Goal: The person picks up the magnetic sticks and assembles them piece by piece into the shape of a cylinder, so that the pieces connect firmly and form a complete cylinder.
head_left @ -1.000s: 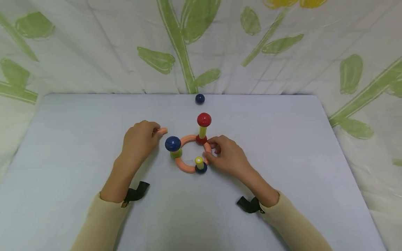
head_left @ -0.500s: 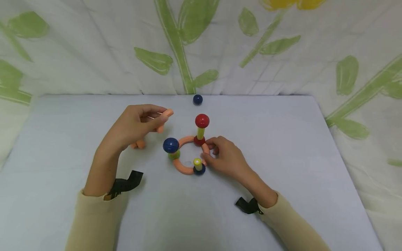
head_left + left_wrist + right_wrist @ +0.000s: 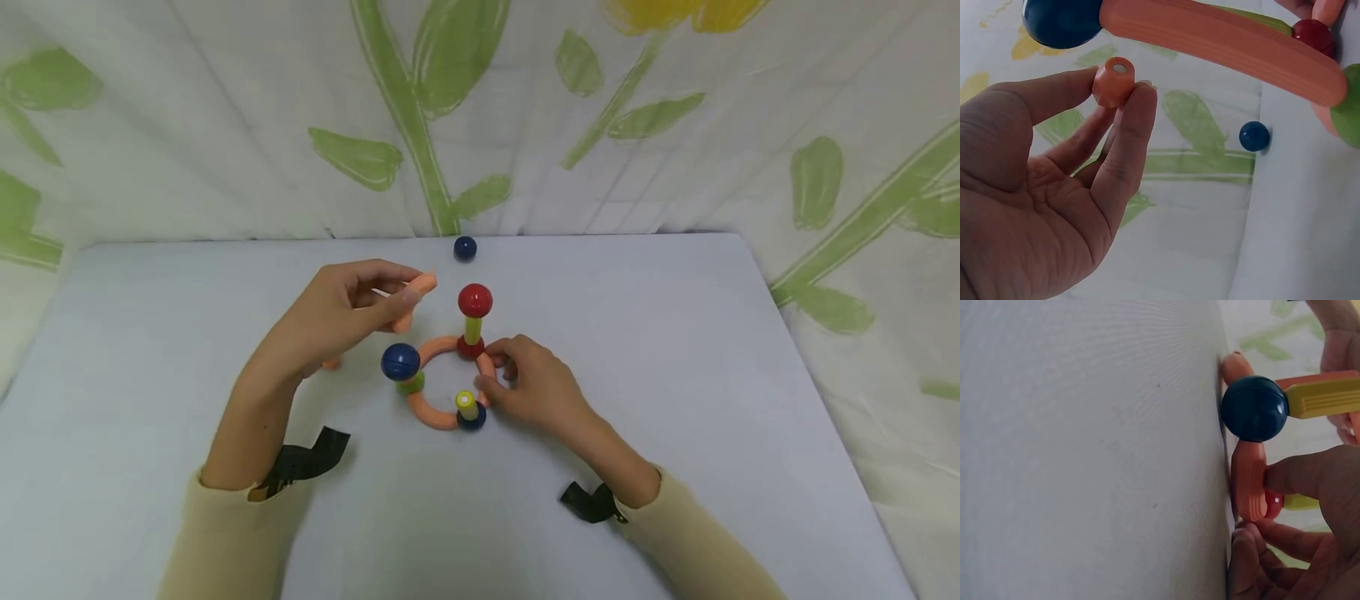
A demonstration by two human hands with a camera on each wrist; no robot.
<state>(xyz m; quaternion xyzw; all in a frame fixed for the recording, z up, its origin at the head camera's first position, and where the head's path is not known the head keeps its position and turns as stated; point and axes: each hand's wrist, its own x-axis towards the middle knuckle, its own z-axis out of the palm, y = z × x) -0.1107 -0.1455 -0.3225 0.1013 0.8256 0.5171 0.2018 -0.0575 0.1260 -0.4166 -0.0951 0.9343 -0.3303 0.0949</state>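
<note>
My left hand (image 3: 337, 312) pinches an orange magnetic stick (image 3: 1114, 81) between thumb and fingers, above the table's left-centre; its end with a metal disc shows in the left wrist view. My right hand (image 3: 536, 382) pinches a curved orange stick (image 3: 1249, 478) at the right side of a ring. The ring joins curved orange sticks with a green ball (image 3: 410, 382), a red ball (image 3: 470, 347) and a dark blue ball (image 3: 1254, 409). An orange stick (image 3: 1222, 47) topped by a blue ball (image 3: 401, 361) stands on the green one. A yellow stick with a red ball (image 3: 475, 300) rises from the red one.
Another yellow stick (image 3: 467, 405) stands on the dark blue ball, bare at its top. A loose blue ball (image 3: 465, 248) lies near the table's back edge. Under the left wrist, an orange piece (image 3: 332, 363) partly shows. A leaf-patterned cloth (image 3: 262, 125) hangs behind the table (image 3: 660, 333).
The left hand has lifted with the orange stick, then moved slightly right toward the ring, uncovering orange pieces on the table. The right hand has kept its hold. The head view has shifted slightly.
</note>
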